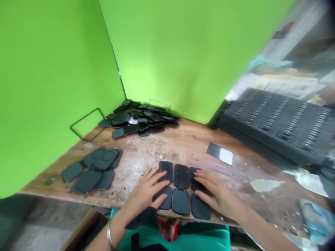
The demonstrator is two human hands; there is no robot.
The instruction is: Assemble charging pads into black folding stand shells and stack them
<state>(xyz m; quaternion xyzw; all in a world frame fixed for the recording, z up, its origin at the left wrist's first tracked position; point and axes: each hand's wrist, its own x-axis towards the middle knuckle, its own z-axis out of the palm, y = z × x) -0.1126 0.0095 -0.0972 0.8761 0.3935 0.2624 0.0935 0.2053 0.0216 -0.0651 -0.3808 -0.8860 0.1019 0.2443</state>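
Three black hinged pads lie unfolded side by side at the table's front edge, each with a ribbed half farther away and a smooth half nearer me; the middle one (180,201) shows fully. My left hand (149,186), with a ring on one finger, rests flat with fingers spread on the left pad (166,167). Spread across the right pad (201,206) are the fingers of my right hand (218,190), partly covering its ribbed half. Another dark panel (141,218) shows beside my left wrist; what supports it is hidden.
Several black pads (87,181) lie overlapped at left, and a bigger heap (141,116) sits in the back corner near a thin wire frame (83,138). A black-and-white card (225,156) lies right of centre. A slotted black case (277,122) and green partitions (183,52) border the wooden table.
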